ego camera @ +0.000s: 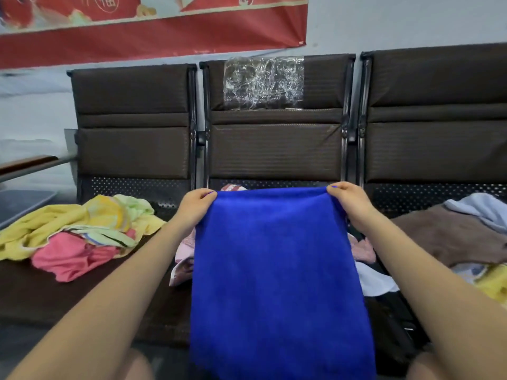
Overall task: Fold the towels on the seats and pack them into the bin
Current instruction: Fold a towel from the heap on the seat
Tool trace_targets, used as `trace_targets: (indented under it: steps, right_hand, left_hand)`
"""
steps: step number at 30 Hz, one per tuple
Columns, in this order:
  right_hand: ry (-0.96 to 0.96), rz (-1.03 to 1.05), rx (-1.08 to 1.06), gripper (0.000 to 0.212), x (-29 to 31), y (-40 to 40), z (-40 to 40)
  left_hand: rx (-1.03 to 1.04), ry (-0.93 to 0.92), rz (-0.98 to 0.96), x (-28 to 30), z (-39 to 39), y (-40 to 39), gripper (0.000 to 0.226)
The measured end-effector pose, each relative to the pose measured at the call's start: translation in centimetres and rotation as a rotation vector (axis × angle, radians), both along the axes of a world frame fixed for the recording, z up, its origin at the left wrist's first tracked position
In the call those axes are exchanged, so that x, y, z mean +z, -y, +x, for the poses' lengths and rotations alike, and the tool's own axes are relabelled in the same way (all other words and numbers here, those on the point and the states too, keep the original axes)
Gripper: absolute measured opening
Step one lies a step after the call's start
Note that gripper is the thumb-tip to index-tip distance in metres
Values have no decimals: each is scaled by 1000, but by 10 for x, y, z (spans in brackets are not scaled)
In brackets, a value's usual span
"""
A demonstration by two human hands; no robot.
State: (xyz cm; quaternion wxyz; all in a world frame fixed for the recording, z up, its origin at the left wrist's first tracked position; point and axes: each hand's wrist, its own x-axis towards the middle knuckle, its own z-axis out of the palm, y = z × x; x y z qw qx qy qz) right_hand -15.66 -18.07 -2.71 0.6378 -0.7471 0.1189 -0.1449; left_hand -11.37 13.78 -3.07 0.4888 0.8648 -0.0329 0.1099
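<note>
blue towel (277, 270) hangs spread, top corners pinched by left hand (196, 205) and right hand (349, 200).

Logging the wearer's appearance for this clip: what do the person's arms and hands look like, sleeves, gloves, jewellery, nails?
Both forearms are bare as far as the frame shows, no sleeves in view. The left hand and right hand wear no gloves, and no rings, watch or bracelet show. The nails that can be seen on the fingers carry blue polish.
</note>
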Motion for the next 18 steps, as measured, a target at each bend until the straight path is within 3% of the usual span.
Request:
trace_targets:
  steps: [4, 10, 12, 14, 16, 18]
  right_hand:
    - [-98, -266, -71, 14, -44, 20, 32]
    - [-161, -320, -159, 5, -83, 22, 57]
    - [-222, -423, -159, 24, -88, 17, 58]
    - [-276, -585, -186, 48, -86, 10, 53]
    - [-202, -694, -181, 52, -77, 1, 41]
    - [-30, -763, -116, 42, -68, -9, 26]
  left_hand:
    - [-11, -63, 207, -37, 37, 7, 18]
    - [33, -57, 374, -64, 63, 17, 17]
    - [44, -83, 387, -70, 63, 18, 16]
    - [61, -55, 405, -69, 59, 19, 32]
    - [94, 43, 418, -63, 47, 22, 40]
    - [76, 158, 409, -54, 28, 27, 33]
